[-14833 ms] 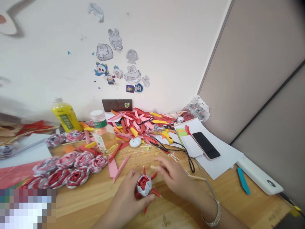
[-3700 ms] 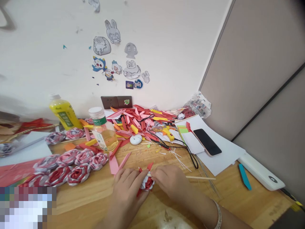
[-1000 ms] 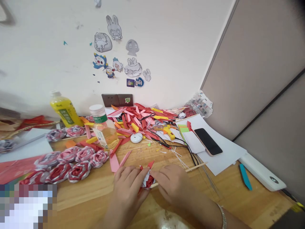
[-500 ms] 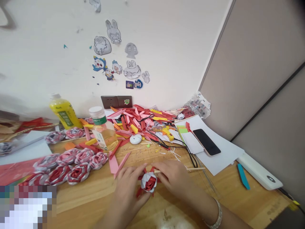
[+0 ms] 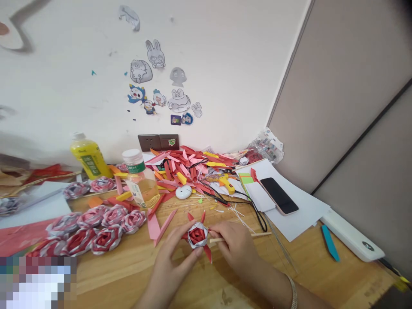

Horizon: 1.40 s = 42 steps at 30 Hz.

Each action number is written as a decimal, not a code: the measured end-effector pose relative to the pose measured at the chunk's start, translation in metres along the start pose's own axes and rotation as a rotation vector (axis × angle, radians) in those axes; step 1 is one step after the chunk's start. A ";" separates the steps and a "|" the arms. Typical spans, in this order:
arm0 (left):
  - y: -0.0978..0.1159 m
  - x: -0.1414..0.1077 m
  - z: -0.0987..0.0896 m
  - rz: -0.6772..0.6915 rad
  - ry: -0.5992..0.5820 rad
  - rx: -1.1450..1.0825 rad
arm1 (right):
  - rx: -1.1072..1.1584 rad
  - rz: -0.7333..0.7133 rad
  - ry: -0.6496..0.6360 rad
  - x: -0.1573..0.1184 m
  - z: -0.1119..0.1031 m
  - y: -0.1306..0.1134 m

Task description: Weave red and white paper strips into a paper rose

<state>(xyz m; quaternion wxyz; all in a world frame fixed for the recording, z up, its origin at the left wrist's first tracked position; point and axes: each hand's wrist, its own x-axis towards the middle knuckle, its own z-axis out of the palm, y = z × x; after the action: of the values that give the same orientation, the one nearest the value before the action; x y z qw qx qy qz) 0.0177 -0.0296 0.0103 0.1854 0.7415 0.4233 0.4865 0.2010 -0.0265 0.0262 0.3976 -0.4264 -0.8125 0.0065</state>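
A folded paper rose (image 5: pixel 197 235), red in the middle with white outer petals and red pointed strips sticking out around it, is held up over the wooden table. My left hand (image 5: pixel 175 253) grips it from the left, thumb at its lower edge. At its right side my right hand (image 5: pixel 236 246) is closed, with a thin wooden stick (image 5: pixel 262 234) running through the fingers and its blunt end near the rose. The right fingertips also pinch or touch one red strip of the rose; which, I cannot tell.
Several finished paper roses (image 5: pixel 106 238) lie left. Behind are a tea bottle (image 5: pixel 140 182), a yellow bottle (image 5: pixel 90 159), heaped paper strips (image 5: pixel 189 165), a white case (image 5: pixel 183 192) and a yellow glue gun (image 5: pixel 227 183) with cable. Right: a phone (image 5: pixel 279 195), paper, a teal cutter (image 5: pixel 330 243).
The rose has turned, so its red centre faces me more fully and its red strips stand out. The stick's end has shifted lower beside it. The view has tilted up slightly.
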 end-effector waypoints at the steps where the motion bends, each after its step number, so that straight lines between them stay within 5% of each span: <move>1: 0.000 0.001 -0.001 0.019 0.002 0.015 | 0.003 -0.001 -0.023 0.000 0.001 0.000; 5: -0.001 0.004 -0.003 0.045 0.010 0.041 | 0.014 0.003 -0.084 0.001 -0.002 -0.004; 13: 0.002 0.000 0.000 0.160 -0.032 0.183 | 0.076 0.061 0.010 0.002 -0.005 -0.009; 22: 0.001 -0.004 0.001 0.234 -0.048 0.321 | 0.227 0.057 -0.099 0.001 -0.003 -0.007; 30: 0.003 0.000 0.001 0.080 -0.120 0.102 | 0.378 0.108 -0.242 0.008 -0.008 0.004; 42: 0.004 -0.002 0.003 0.010 -0.109 0.034 | 0.194 -0.014 -0.100 0.000 -0.003 -0.003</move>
<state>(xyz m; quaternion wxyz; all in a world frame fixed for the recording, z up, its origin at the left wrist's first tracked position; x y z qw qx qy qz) 0.0218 -0.0329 0.0109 0.1933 0.7721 0.4168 0.4390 0.2012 -0.0291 0.0295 0.3958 -0.3796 -0.8298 0.1035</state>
